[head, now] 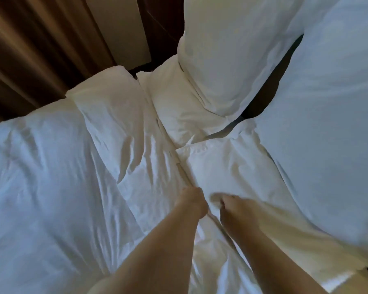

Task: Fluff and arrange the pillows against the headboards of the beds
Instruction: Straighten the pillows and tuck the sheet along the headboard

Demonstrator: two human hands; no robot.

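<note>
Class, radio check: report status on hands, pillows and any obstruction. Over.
Left hand and right hand fisted on white bedding. Two pillows upright at headboard. No obstruction seen.

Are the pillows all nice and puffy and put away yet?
Partly. Two pillows already stand against the dark headboard: the upright pillow and the big right pillow. In hand: the left hand and right hand are bunching the front pillow, which lies flat. Left: standing that one up, plus the flat pillow under the upright one. The duvet looks wrinkled.
</note>
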